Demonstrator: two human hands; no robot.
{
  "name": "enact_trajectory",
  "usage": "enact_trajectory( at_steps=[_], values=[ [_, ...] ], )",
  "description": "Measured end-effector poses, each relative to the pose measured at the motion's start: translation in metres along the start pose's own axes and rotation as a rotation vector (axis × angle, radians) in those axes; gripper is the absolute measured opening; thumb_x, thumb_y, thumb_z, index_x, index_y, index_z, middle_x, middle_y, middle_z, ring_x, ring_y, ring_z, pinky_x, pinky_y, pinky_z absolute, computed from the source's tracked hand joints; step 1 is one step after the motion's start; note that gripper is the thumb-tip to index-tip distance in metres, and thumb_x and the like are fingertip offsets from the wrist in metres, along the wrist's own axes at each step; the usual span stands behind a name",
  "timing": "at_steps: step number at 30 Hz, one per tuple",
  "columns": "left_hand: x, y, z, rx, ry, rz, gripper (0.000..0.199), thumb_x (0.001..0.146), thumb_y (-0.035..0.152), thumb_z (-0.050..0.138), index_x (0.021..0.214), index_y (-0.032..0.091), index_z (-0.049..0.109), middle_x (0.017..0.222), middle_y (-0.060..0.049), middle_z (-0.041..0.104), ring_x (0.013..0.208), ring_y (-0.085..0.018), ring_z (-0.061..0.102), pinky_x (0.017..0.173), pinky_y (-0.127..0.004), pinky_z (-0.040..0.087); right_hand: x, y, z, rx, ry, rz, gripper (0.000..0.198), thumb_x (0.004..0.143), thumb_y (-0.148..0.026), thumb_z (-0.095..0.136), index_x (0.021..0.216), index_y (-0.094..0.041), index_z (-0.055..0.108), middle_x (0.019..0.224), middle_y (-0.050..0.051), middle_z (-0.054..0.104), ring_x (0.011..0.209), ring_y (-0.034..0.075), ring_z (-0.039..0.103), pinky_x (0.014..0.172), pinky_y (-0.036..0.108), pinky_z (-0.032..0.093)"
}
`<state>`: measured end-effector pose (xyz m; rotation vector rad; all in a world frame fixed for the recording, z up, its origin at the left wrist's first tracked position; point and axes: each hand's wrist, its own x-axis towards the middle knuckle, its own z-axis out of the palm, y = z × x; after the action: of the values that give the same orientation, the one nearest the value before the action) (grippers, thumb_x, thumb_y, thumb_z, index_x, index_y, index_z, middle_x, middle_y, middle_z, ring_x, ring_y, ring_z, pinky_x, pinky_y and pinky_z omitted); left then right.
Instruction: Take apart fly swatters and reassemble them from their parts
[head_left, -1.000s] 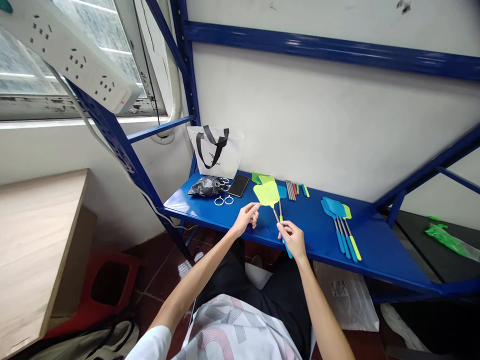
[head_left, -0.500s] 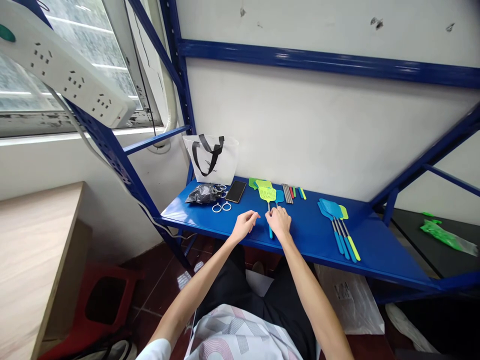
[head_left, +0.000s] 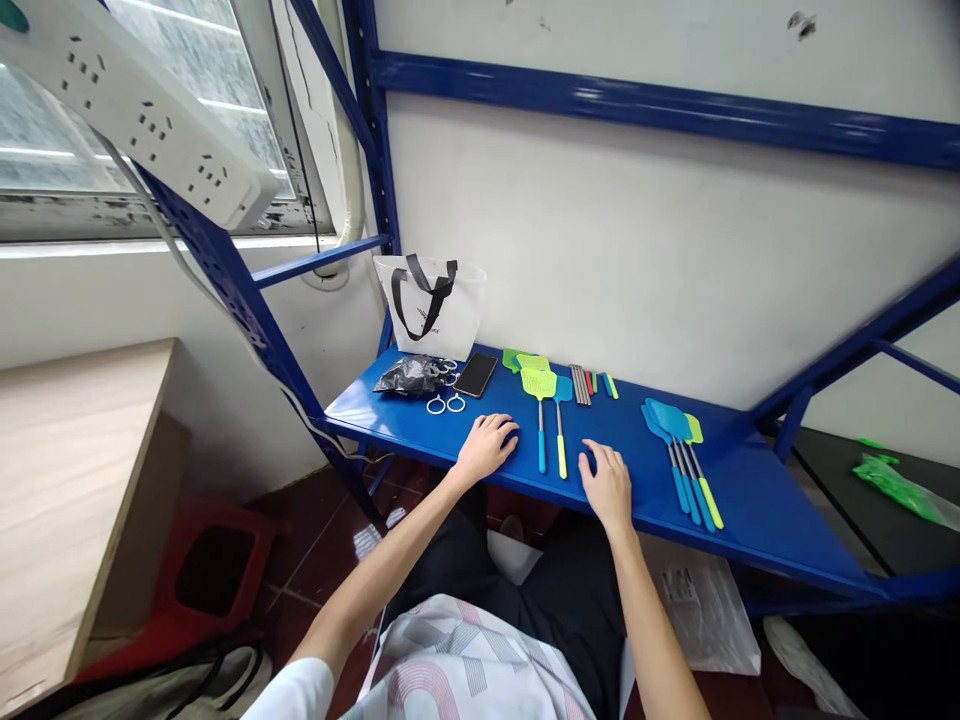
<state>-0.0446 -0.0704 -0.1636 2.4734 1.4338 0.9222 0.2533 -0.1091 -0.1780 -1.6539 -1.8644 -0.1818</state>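
Blue metal shelf [head_left: 637,430]; centre-frame, 2 fly swatters [head_left: 541,420], likely light, bendy-headed: grip handles [head_left: 541,452]. Left hand [head_left: 486,448], right hand [head_left: 607,483] empty, loosely spread.

The blue desk [head_left: 765,490] bears fly swatters [head_left: 538,382], metal rods [head_left: 580,385], white rings [head_left: 436,412], a phone [head_left: 476,375], black plastic [head_left: 405,375] and a white tote [head_left: 459,315].

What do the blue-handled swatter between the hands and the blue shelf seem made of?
The blue-handled swatter: perforated, evenly coloured head, probably plastic; slim silvery shaft, likely metal; smooth handle, perhaps plastic or rubber. The blue shelf: probably painted metal, its glossy coat catching pale reflections.
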Motion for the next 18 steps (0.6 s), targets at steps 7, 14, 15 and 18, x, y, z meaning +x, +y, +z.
enact_trajectory(
  at_steps=[7,14,15,18],
  values=[
    [-0.002,-0.002,-0.001,0.043,-0.013,0.006,0.032,0.115,0.037,0.048,0.135,0.029,0.072,0.148,-0.007,0.07,0.14,-0.028,0.061,0.119,-0.048,0.043,-0.004,-0.001,0.002,-0.051,-0.025,-0.029,0.043,0.112,-0.037,0.042,0.137,-0.022,0.074,0.136,0.014,0.077,0.122,0.034,0.066,0.097,0.046,0.049],
    [-0.003,-0.004,0.001,0.052,-0.024,-0.001,0.033,0.116,0.039,0.048,0.136,0.029,0.072,0.15,-0.007,0.069,0.141,-0.029,0.06,0.121,-0.051,0.043,-0.006,-0.011,-0.002,-0.057,-0.038,-0.047,0.045,0.113,-0.035,0.04,0.14,-0.024,0.074,0.14,0.012,0.076,0.126,0.032,0.066,0.098,0.046,0.048],
    [-0.003,-0.004,0.001,0.052,-0.024,-0.002,0.034,0.116,0.039,0.048,0.136,0.028,0.072,0.15,-0.007,0.069,0.141,-0.029,0.06,0.121,-0.051,0.043,-0.006,-0.011,-0.002,-0.057,-0.037,-0.042,0.044,0.113,-0.035,0.041,0.138,-0.023,0.076,0.139,0.012,0.076,0.127,0.032,0.066,0.1,0.047,0.049],
    [-0.003,-0.005,0.001,0.052,-0.024,-0.001,0.034,0.116,0.039,0.047,0.136,0.028,0.072,0.149,-0.007,0.069,0.141,-0.029,0.061,0.122,-0.051,0.042,-0.005,-0.01,0.0,-0.055,-0.031,-0.039,0.044,0.112,-0.035,0.041,0.132,-0.024,0.079,0.139,0.012,0.077,0.129,0.033,0.066,0.103,0.049,0.049]
  ],
)
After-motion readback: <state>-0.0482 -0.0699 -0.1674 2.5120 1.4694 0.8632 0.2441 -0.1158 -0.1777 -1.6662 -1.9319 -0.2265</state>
